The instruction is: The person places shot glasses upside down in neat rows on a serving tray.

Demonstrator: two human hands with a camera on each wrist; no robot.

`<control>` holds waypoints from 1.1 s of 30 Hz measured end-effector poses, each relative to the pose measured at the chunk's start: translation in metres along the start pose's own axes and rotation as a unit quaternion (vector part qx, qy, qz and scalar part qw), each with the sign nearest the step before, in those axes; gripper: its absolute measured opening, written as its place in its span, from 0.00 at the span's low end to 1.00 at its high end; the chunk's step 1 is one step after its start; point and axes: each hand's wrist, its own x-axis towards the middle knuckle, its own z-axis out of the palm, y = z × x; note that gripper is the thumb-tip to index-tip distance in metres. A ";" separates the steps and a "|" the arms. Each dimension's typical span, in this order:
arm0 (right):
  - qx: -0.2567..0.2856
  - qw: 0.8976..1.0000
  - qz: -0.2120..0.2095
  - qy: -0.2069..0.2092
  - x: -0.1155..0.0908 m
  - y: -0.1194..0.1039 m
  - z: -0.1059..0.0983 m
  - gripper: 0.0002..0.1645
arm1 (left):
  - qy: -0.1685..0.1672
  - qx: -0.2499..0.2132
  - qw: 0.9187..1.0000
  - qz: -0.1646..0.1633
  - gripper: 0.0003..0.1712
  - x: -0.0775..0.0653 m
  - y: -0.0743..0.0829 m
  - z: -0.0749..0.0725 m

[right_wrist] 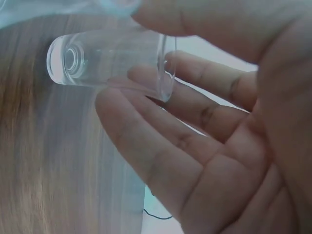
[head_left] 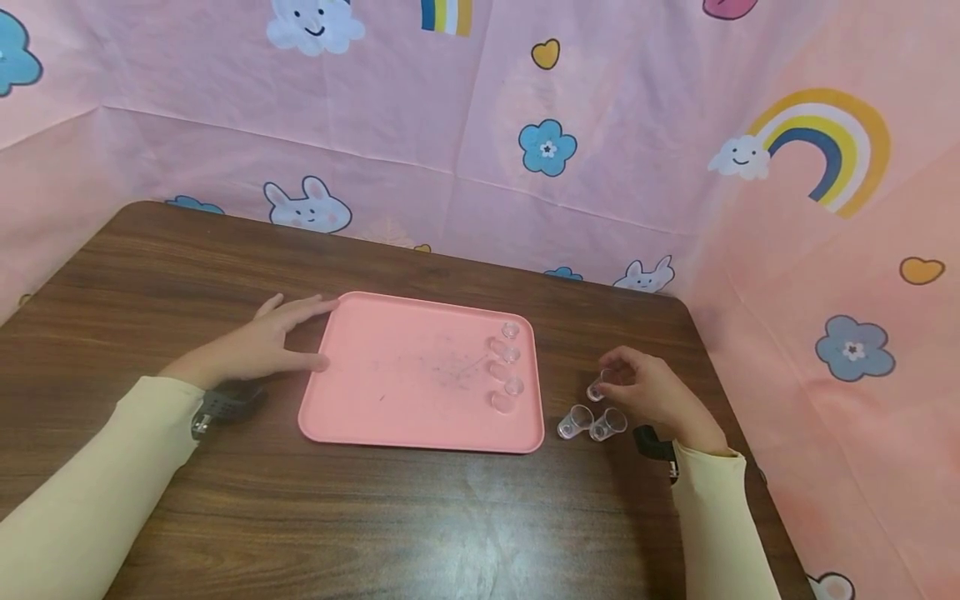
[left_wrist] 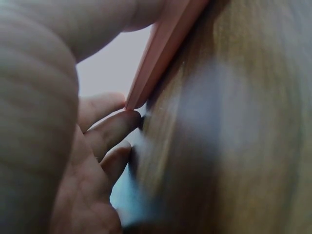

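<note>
My left hand (head_left: 262,342) spreads along the left side of a pink tray (head_left: 390,425), thumb and fingertips at its rim. In the left wrist view, fingertips (left_wrist: 122,122) meet the tray's edge (left_wrist: 153,63). On the right, my right hand (head_left: 648,392) holds a small clear shot glass (head_left: 596,390), thumb on one side and fingers curved round the other. The right wrist view shows this glass (right_wrist: 107,56) with its thick base toward the tabletop. Two more shot glasses, one (head_left: 575,422) left of the other (head_left: 608,424), stand just in front of that hand.
Several clear shot glasses (head_left: 513,386) stand in rows along the tray's right side. The brown wooden table (head_left: 375,517) reaches back to a pink patterned cloth (head_left: 420,125), which also hangs along the right side.
</note>
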 end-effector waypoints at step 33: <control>0.007 0.988 -0.129 0.081 0.021 -0.049 0.000 0.23 | 0.006 0.001 1.000 -0.002 0.54 -0.001 -0.002 0.001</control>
